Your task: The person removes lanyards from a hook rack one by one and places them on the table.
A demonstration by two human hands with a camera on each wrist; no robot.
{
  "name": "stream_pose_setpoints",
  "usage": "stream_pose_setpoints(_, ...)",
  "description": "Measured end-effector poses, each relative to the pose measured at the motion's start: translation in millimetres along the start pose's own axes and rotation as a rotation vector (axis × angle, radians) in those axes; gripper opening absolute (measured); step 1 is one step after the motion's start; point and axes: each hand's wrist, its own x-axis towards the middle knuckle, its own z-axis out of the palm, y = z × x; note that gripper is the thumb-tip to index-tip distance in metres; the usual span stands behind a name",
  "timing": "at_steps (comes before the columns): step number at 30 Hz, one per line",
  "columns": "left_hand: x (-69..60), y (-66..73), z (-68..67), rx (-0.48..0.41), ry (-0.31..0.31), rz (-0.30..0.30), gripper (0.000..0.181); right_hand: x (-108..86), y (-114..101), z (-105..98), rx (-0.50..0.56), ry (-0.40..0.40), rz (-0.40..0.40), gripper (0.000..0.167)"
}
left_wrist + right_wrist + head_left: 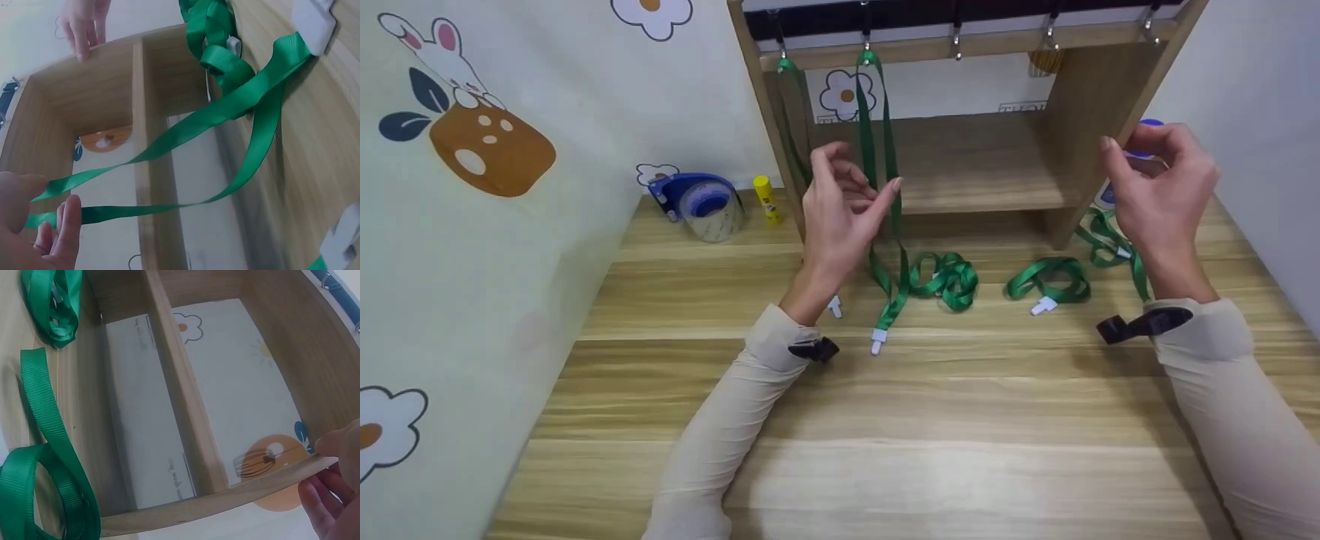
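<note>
A green lanyard [891, 135] hangs from the second hook of a wooden rack [975, 161], its white clip [878, 341] low over the tabletop. My left hand [840, 206] is at its two straps, fingers loosely bent and thumb apart from them; in the left wrist view the straps [185, 135] run to the hand without a visible pinch. Another green lanyard [787, 112] hangs on the first hook, partly behind that hand. My right hand [1166, 176] grips the rack's right side panel [169, 514], thumb on the inner face and fingers outside.
Coiled green lanyards [949, 281] lie before the rack, with another coil [1050, 281] and a looser one [1102, 240] farther right. A blue tape dispenser [701, 202] and yellow glue stick [766, 199] stand left. A blue-capped bottle [1106, 196] is partly hidden behind my right hand.
</note>
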Motion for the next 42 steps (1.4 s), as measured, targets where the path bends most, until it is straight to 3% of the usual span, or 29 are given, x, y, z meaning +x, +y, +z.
stream_pose_setpoints(8,-8.4,-1.4,7.8,0.022,-0.091,0.079,0.050,-1.5,-1.1,0.0,-0.010,-0.004,0.004,0.035)
stream_pose_setpoints(15,-5.9,1.9,3.5,0.002,-0.072,0.125,0.030,-0.4,2.7,-1.1,-0.023,-0.009,0.003,0.036)
stream_pose_setpoints(20,3.3,4.5,-13.9,0.033,-0.031,0.197,0.015,1.3,7.7,-1.2,-0.021,-0.012,0.005,0.038)
stream_pose_setpoints(25,13.8,15.6,-37.6,0.109,0.035,0.322,0.016,0.2,6.9,-0.7,-0.019,-0.012,0.005,0.039)
stream_pose_setpoints(31,20.0,29.7,-60.2,0.082,0.150,0.411,0.012,-2.0,1.7,1.0,-0.023,0.009,-0.018,0.036)
stream_pose_setpoints(34,19.9,35.3,-64.7,0.043,0.203,0.450,0.006,-3.4,-1.0,1.2,-0.013,0.011,-0.012,0.036)
stream_pose_setpoints(39,17.9,48.4,-63.8,-0.047,0.306,0.585,0.006,-3.9,-1.6,0.0,-0.016,0.004,0.001,0.037)
stream_pose_setpoints(42,17.5,56.2,-63.3,-0.077,0.312,0.646,0.007,-2.2,0.7,-0.2,-0.023,-0.002,0.007,0.037)
